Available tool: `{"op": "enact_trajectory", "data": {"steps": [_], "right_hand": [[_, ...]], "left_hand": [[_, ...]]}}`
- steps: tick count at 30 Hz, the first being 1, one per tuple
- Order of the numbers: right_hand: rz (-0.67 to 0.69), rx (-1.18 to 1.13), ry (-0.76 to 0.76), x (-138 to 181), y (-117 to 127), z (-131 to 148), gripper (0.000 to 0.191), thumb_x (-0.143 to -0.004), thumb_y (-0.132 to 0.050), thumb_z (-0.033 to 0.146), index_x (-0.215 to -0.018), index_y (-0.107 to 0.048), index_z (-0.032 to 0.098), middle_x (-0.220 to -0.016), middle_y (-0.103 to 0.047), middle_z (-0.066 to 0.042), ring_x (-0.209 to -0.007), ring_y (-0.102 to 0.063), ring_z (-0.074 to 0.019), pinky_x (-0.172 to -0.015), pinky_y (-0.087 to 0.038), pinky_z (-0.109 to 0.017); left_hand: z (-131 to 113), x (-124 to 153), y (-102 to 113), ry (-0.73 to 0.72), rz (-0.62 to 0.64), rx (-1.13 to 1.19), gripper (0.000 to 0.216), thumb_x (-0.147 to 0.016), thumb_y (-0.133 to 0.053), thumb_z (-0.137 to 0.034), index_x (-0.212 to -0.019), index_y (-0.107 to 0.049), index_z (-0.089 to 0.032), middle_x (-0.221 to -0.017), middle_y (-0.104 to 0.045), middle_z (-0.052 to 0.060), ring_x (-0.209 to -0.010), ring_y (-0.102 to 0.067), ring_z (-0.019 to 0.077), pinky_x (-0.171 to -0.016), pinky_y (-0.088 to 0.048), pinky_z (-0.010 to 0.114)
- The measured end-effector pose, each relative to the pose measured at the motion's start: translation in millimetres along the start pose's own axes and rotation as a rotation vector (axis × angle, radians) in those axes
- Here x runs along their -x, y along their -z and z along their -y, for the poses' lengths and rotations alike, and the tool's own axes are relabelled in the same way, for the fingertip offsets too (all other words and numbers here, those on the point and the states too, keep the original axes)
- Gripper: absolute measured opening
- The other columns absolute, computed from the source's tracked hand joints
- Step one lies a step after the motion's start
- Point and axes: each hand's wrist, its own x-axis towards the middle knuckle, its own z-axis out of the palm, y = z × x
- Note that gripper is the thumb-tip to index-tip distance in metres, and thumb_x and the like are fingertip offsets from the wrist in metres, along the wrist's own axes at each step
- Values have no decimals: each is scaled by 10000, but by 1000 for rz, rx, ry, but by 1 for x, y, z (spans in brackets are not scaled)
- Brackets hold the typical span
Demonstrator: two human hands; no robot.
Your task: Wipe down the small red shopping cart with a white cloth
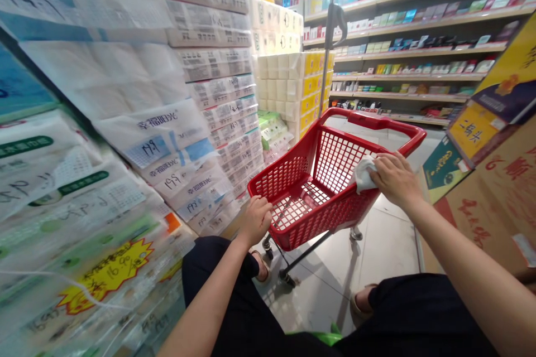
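Observation:
A red plastic shopping cart (310, 201) stands in front of me, its handle (377, 122) on the far side. My right hand (393, 178) presses a white cloth (365, 174) against the right side rim near the far end, fingers closed over it. My left hand (256, 217) grips the front left corner of the rim, its fingers curled over the edge. Inside the basket, a small pinkish panel shows on the grid floor. The cart's wheels rest on the tiles between my feet.
Tall stacks of packaged tissue (167, 145) rise close on the left. Cardboard boxes (494, 195) stand close on the right. A metal pole (330, 28) rises behind the cart, and shelves of small goods (410, 44) line the back. Something green (326, 338) lies below me.

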Motion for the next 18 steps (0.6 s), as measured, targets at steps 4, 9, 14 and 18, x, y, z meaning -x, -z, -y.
{"op": "enact_trajectory", "data": {"steps": [4, 9, 14, 18], "right_hand": [[-11, -65, 46, 7, 3, 42, 304, -969, -373, 373, -1057, -604, 196, -1100, -629, -101, -1161, -499, -267, -1112, -287, -486], [8, -220, 117, 16, 11, 98, 271, -965, -425, 361, -1097, -617, 223, -1055, -653, -77, -1059, -529, -251, -1018, -333, -461], [35, -341, 239, 22, 20, 174, 254, -960, -485, 384, -1119, -611, 229, -1099, -656, -60, -972, -533, -217, -944, -339, -418], [38, -388, 347, 24, 30, 235, 211, -951, -513, 373, -1095, -599, 245, -1000, -652, -40, -915, -524, -205, -898, -350, -401]], "left_hand": [[-1, 1, 0, 4, 1, 2, 260, -894, -295, -193, -703, -471, -212, -761, -482, 27, -782, -458, 194, -931, -410, 417], [-4, 2, 1, 6, 3, 6, 285, -909, -282, -203, -710, -485, -215, -771, -487, 27, -792, -460, 194, -957, -404, 421], [-6, 3, -2, 16, -6, 9, 292, -917, -290, -207, -706, -490, -212, -774, -489, 28, -808, -467, 194, -961, -406, 413], [-6, 4, -5, 12, -19, 14, 276, -900, -316, -188, -705, -510, -208, -776, -502, 23, -819, -477, 189, -992, -391, 421]]}}
